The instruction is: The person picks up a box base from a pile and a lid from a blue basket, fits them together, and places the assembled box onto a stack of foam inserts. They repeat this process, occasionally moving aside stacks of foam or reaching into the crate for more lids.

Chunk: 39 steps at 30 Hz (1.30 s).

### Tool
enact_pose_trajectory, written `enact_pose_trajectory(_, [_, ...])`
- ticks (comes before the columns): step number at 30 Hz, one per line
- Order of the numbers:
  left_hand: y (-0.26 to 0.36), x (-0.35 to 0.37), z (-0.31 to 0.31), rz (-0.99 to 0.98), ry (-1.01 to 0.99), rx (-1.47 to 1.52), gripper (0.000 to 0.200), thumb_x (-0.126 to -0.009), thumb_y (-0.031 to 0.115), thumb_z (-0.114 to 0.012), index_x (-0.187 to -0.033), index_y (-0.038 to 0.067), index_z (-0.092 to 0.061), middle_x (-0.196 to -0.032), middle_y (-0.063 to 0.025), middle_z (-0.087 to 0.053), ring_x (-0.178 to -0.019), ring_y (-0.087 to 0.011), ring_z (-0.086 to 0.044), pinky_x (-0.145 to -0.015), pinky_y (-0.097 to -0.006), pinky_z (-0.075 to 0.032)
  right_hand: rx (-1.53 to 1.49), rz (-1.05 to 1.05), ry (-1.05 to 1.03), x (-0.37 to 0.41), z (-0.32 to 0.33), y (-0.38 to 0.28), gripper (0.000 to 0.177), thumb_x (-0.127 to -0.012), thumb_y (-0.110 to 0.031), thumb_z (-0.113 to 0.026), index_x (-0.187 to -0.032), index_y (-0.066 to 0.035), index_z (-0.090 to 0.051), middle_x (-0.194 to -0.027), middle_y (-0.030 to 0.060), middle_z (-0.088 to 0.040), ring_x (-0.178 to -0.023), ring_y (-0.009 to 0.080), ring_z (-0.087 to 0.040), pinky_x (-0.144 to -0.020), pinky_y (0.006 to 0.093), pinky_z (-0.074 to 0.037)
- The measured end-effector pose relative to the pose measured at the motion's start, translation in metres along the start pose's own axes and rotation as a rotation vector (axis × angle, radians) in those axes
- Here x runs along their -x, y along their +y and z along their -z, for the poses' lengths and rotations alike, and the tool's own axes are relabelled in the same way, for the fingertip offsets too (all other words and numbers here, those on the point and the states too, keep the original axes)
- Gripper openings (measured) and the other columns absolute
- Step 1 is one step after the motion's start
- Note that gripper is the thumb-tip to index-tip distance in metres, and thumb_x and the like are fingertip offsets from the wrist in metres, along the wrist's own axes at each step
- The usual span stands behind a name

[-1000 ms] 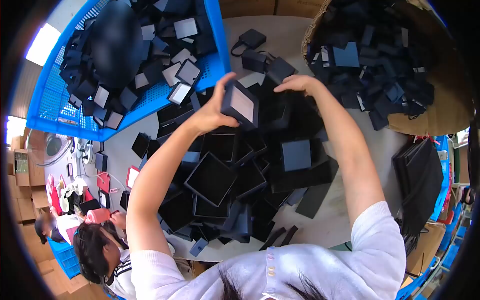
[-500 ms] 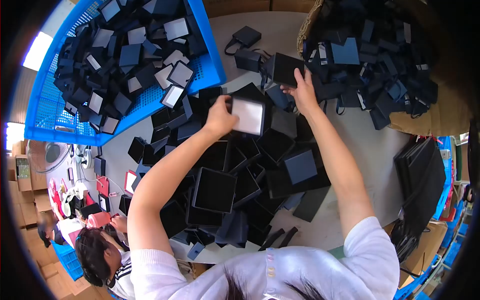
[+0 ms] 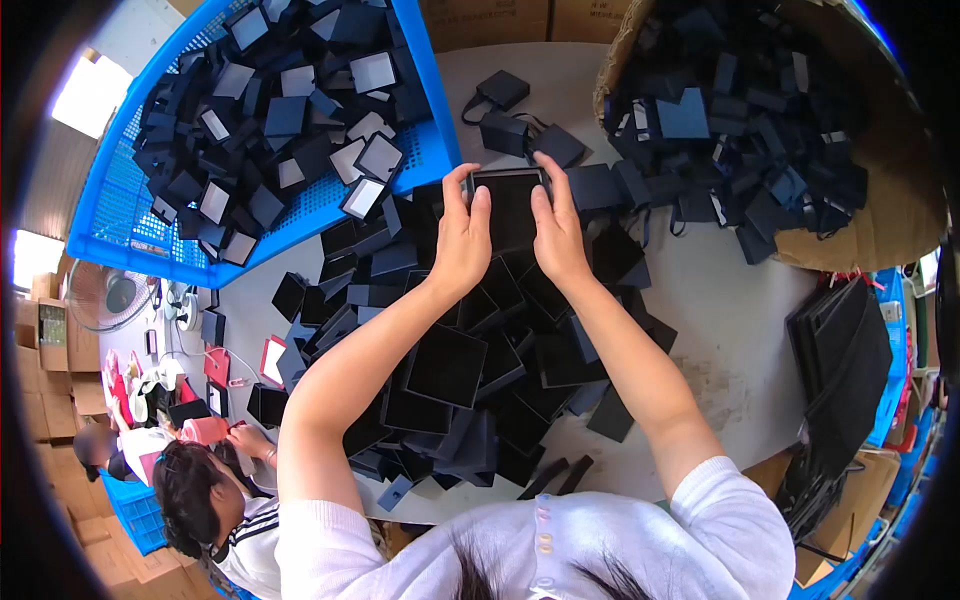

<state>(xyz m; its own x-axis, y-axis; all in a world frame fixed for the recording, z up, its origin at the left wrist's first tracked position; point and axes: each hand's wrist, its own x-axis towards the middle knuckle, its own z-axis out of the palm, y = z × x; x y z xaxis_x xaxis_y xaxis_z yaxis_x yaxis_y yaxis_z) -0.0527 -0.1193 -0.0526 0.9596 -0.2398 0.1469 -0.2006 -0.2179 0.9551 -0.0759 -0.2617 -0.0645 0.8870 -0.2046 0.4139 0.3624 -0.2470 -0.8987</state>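
Both hands hold one black box (image 3: 510,205). The left hand (image 3: 462,240) grips its left side. The right hand (image 3: 556,235) grips its right side.

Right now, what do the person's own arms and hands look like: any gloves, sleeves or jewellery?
No gloves: the left hand and right hand are bare, no watch or ring visible. The forearms are uncovered. The short white fabric sleeves cover the upper arms, part of a white top with small pale buttons.

Blue crate (image 3: 428,140), cardboard bin (image 3: 900,190), seated co-worker (image 3: 195,490), fan (image 3: 115,295)
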Motion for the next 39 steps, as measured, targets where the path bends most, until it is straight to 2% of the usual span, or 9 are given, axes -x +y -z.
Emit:
enact_pose_trajectory(7, [0.035,0.028,0.041,0.19,-0.158,0.237,0.08,-0.081,-0.008,-0.061,-0.143,0.02,-0.019,-0.117,-0.0178,-0.053,-0.096,-0.0235,-0.062,-0.066,-0.0297,-0.057,-0.373,-0.05,-0.096,0.023,-0.01,-0.004,0.048,-0.094,-0.017,-0.052,-0.138,-0.004,-0.038,-0.141,0.0184,-0.041,-0.132,0.0315,-0.038,-0.11,0.0388,-0.028])
enact_pose_trajectory(10, [0.063,0.026,0.118,0.544,-0.321,0.129,0.078,-0.085,-0.001,-0.062,-0.147,0.027,-0.024,-0.122,-0.0206,-0.052,-0.103,-0.0296,-0.062,-0.07,-0.0348,-0.059,0.213,-0.048,-0.432,0.015,0.046,0.023,0.062,-0.084,-0.025,-0.067,-0.137,-0.007,-0.041,-0.14,0.0171,-0.043,-0.13,0.031,-0.042,-0.107,0.0393,-0.034])
enact_pose_trajectory(11, [0.023,0.018,0.16,0.208,-0.603,-0.058,0.073,-0.085,0.016,-0.068,-0.147,0.025,-0.03,-0.126,-0.02,-0.053,-0.109,-0.0322,-0.059,-0.074,-0.0394,-0.057,0.405,-0.036,-0.483,0.014,0.06,0.043,0.065,-0.08,-0.027,-0.071,-0.136,-0.008,-0.043,-0.139,0.0164,-0.045,-0.128,0.0314,-0.044,-0.106,0.0393,-0.036])
enact_pose_trajectory(15, [-0.087,-0.046,0.224,0.706,0.196,-0.044,0.072,-0.084,0.049,-0.064,-0.138,0.008,-0.043,-0.119,-0.0164,-0.06,-0.099,-0.0313,-0.063,-0.074,-0.0405,-0.055,0.552,-0.301,-0.636,0.021,0.078,0.079,0.056,-0.081,-0.024,-0.067,-0.131,-0.008,-0.048,-0.124,0.0184,-0.056,-0.117,0.0358,-0.052,-0.099,0.0394,-0.042])
enact_pose_trajectory(20, [-0.18,-0.097,0.202,1.116,0.215,-0.526,0.06,-0.081,0.048,-0.066,-0.108,-0.005,-0.063,-0.095,-0.0174,-0.069,-0.075,-0.029,-0.069,-0.066,-0.0393,-0.056,0.594,-0.158,-0.237,0.006,0.089,0.069,0.046,-0.085,-0.009,-0.058,-0.129,-0.007,-0.048,-0.122,0.0203,-0.058,-0.114,0.0374,-0.055,-0.096,0.0382,-0.044])
enact_pose_trajectory(27, [-0.215,-0.084,0.252,0.541,0.411,-0.812,0.043,-0.076,0.021,-0.063,-0.112,-0.002,-0.062,-0.102,-0.0213,-0.068,-0.088,-0.0352,-0.068,-0.077,-0.0364,-0.053,-0.168,-0.38,0.276,-0.003,0.105,0.039,0.032,-0.086,-0.009,-0.063,-0.116,-0.005,-0.053,-0.115,0.0096,-0.057,-0.098,0.0189,-0.058,-0.089,0.0315,-0.046])
enact_pose_trajectory(33, [-0.027,-0.014,0.13,-0.262,0.206,-0.592,0.046,-0.088,-0.001,-0.044,-0.133,0.006,-0.04,-0.111,-0.0198,-0.056,-0.095,-0.0273,-0.059,-0.084,-0.0377,-0.05,-0.205,-0.18,0.149,-0.006,-0.004,-0.038,0.025,-0.089,-0.013,-0.06,-0.11,-0.003,-0.052,-0.107,0.0107,-0.056,-0.101,0.0188,-0.054,-0.09,0.0307,-0.042])
enact_pose_trajectory(35, [0.041,0.012,0.078,0.206,0.086,-0.123,0.035,-0.098,0.013,-0.042,-0.132,0.006,-0.04,-0.113,-0.0182,-0.055,-0.102,-0.0244,-0.057,-0.089,-0.0339,-0.046,-0.254,-0.087,0.041,0.001,-0.037,-0.041,0.021,-0.09,-0.01,-0.059,-0.109,-0.003,-0.052,-0.11,0.0116,-0.055,-0.107,0.0202,-0.052,-0.097,0.0317,-0.038])
enact_pose_trajectory(39, [0.041,0.037,0.047,0.02,0.029,-0.013,0.035,-0.104,0.026,-0.035,-0.132,0.005,-0.038,-0.118,-0.0149,-0.051,-0.105,-0.0195,-0.051,-0.095,-0.028,-0.037,0.07,0.168,0.059,0.009,-0.043,-0.03,0.026,-0.091,-0.009,-0.052,-0.116,-0.001,-0.05,-0.127,0.0213,-0.047,-0.122,0.0362,-0.046,-0.103,0.0409,-0.035])
